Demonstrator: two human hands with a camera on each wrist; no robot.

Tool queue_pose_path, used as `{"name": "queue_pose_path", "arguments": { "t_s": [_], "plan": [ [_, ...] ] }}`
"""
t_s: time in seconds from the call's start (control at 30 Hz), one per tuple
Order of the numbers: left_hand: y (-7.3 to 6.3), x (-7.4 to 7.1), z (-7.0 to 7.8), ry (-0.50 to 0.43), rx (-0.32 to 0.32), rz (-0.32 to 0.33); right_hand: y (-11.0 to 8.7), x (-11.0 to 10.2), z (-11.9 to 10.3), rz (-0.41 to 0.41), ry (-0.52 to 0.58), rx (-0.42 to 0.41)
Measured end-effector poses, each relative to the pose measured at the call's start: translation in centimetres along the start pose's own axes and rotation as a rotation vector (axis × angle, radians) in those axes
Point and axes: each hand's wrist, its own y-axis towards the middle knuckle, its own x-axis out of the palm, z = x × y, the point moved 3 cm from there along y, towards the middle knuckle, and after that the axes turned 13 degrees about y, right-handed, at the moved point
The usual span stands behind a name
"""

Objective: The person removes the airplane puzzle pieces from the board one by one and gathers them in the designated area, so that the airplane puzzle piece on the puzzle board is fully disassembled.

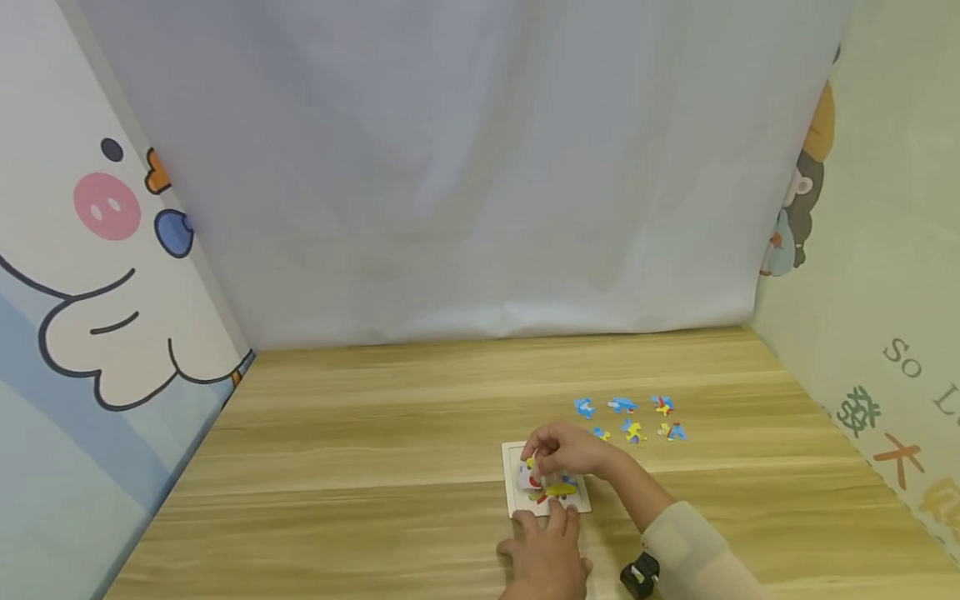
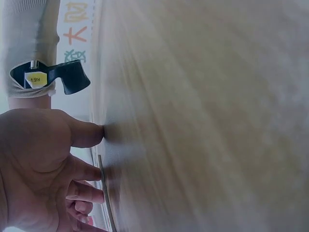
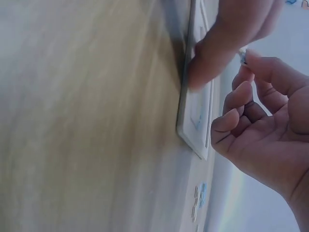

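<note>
A square puzzle tray (image 1: 508,483) with a pale rim lies on the table, partly filled with colourful pieces. Above its left part, my right hand (image 1: 573,450) pinches a small puzzle piece (image 3: 243,55) between thumb and index finger, the other fingers curled in. Fingers cover most of that piece, so its picture is hidden. My left hand (image 1: 546,557) is at the tray's near edge with its fingers spread, fingertips on the rim. A yellow patch of the puzzle picture (image 1: 561,490) shows between the two hands.
Several loose puzzle pieces (image 1: 633,432) lie in two rows on the wooden table (image 1: 360,467), beyond the tray and to its right. A black wrist camera (image 1: 640,575) sits at the right sleeve. A pale sheet (image 1: 450,208) hangs behind the table, with printed walls at both sides.
</note>
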Motion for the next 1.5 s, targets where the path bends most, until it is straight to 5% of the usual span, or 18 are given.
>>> {"name": "queue_pose_path", "arguments": {
  "t_s": [0.83, 1.5],
  "plan": [
    [-0.2, -0.1, 0.2, 0.056, 0.006, 0.016, -4.8, -4.0, 1.1, 0.209, 0.079, -0.027],
    [-0.3, -0.2, 0.1, 0.063, 0.022, 0.003, -6.2, -5.7, 2.7, 0.268, 0.086, 0.02]
  ]
}}
